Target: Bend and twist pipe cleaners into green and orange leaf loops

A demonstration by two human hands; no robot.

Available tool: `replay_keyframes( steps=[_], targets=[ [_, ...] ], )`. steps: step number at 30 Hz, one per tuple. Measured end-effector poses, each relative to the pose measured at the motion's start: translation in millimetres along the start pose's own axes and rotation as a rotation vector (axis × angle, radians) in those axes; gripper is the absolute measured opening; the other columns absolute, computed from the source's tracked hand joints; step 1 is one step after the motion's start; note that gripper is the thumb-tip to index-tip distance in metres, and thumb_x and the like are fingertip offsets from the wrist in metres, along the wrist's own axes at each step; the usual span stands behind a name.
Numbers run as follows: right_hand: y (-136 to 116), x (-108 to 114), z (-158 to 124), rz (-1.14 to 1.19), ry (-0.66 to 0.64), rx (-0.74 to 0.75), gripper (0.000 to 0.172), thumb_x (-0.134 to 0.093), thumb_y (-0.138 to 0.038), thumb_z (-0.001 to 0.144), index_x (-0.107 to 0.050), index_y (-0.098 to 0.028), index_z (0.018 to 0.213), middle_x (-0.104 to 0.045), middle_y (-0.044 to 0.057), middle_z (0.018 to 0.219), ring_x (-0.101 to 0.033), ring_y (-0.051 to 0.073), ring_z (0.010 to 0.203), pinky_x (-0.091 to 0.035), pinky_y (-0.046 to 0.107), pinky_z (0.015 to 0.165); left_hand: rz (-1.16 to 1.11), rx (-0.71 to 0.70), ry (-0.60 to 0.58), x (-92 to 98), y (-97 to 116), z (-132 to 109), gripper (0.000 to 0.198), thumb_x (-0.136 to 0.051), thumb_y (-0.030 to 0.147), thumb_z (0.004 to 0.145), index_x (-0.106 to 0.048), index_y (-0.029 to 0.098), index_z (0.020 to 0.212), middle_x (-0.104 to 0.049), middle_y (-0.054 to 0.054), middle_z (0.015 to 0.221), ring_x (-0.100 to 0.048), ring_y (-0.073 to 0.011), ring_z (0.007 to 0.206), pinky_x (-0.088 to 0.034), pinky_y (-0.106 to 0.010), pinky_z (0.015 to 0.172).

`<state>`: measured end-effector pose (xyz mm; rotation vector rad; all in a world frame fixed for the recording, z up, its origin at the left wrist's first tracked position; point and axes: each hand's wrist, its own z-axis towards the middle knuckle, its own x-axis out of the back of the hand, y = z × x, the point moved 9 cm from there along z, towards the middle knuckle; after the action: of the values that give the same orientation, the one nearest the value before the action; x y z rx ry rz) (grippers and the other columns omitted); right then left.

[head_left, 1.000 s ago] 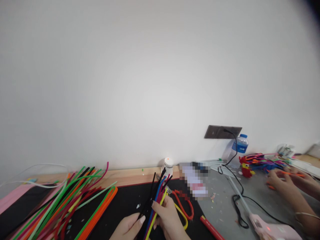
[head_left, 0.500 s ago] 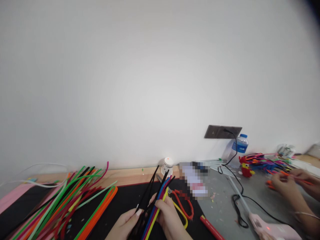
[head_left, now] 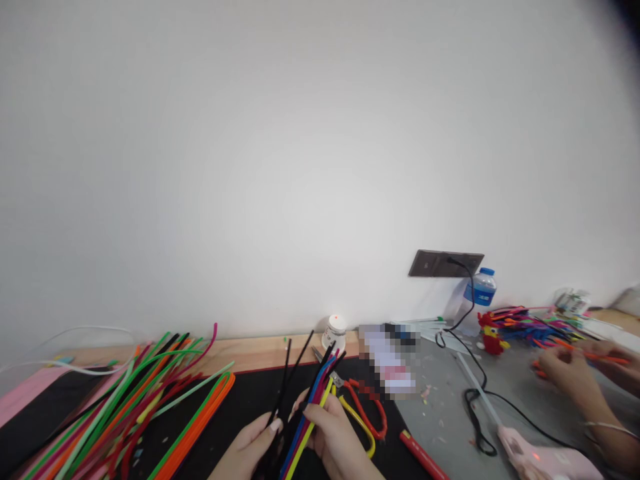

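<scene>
My right hand point(head_left: 335, 440) is closed round a bundle of pipe cleaners point(head_left: 313, 400) in blue, yellow, black and pink, held upright at the bottom centre. My left hand point(head_left: 250, 447) pinches black pipe cleaners point(head_left: 285, 380) and holds them a little to the left of the bundle. Both hands are over a black mat point(head_left: 250, 400).
A heap of coloured pipe cleaners point(head_left: 125, 400) lies at the left. Red-handled scissors point(head_left: 367, 407), a small white jar point(head_left: 335, 331), a red pencil point(head_left: 423, 457), a pink glue gun point(head_left: 535, 460) with its black cord and a water bottle point(head_left: 477, 297) lie to the right. Another person's hands point(head_left: 575, 373) work at the far right.
My left hand has drawn the black pipe cleaners leftward, away from the bundle in my right hand. The other person's hands have shifted slightly.
</scene>
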<state>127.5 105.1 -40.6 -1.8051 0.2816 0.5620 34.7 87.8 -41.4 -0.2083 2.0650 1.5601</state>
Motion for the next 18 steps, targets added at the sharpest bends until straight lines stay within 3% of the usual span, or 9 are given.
replay_keyframes(
  steps=[2, 6, 11, 14, 18],
  targets=[
    [-4, 3, 1, 0.056, 0.025, 0.035, 0.021, -0.068, -0.027, 0.06, -0.057, -0.014, 0.072, -0.061, 0.001, 0.062, -0.056, 0.013, 0.054, -0.041, 0.022, 0.048, -0.055, 0.008, 0.095, 8.6, -6, 0, 0.032, -0.072, 0.045, 0.057, -0.06, 0.019, 0.072, -0.062, 0.004, 0.056, -0.057, -0.0135, 0.057, -0.044, -0.022, 0.058],
    [-17, 10, 1, 0.131, 0.077, 0.102, 0.028, -0.073, -0.031, 0.058, -0.06, -0.013, 0.075, -0.059, 0.001, 0.06, -0.055, 0.013, 0.055, -0.042, 0.023, 0.051, -0.061, 0.039, 0.162, 21.5, -16, 2, 0.039, -0.063, 0.056, 0.061, -0.047, 0.02, 0.065, -0.04, 0.011, 0.037, -0.038, -0.0055, 0.032, -0.026, -0.014, 0.034],
    [-23, 17, -3, 0.186, 0.158, 0.11, 0.03, -0.074, -0.031, 0.057, -0.059, -0.014, 0.077, -0.06, 0.001, 0.064, -0.055, 0.013, 0.056, -0.042, 0.022, 0.051, -0.037, 0.131, 0.001, 22.7, -24, 11, 0.05, -0.062, 0.065, 0.053, -0.048, 0.02, 0.068, -0.031, 0.015, 0.032, -0.016, -0.0006, 0.024, -0.018, -0.013, 0.027],
    [-24, 21, -6, 0.185, 0.238, 0.118, 0.03, -0.073, -0.032, 0.057, -0.058, -0.015, 0.076, -0.058, -0.001, 0.059, -0.051, 0.01, 0.047, -0.037, 0.019, 0.042, -0.05, 0.161, -0.066, 21.2, -30, 15, 0.05, -0.066, 0.061, 0.051, -0.049, 0.018, 0.068, -0.035, 0.014, 0.033, -0.019, 0.0002, 0.025, -0.019, -0.012, 0.028],
    [-27, 28, -7, 0.221, 0.3, 0.149, 0.029, -0.073, -0.033, 0.057, -0.055, -0.015, 0.073, -0.056, -0.002, 0.056, -0.049, 0.008, 0.044, -0.035, 0.017, 0.039, -0.106, 0.096, 0.011, 25.2, -26, 16, 0.049, -0.066, 0.061, 0.053, -0.044, 0.019, 0.065, -0.041, 0.011, 0.034, -0.031, -0.0021, 0.027, -0.025, -0.012, 0.031]
  ],
)
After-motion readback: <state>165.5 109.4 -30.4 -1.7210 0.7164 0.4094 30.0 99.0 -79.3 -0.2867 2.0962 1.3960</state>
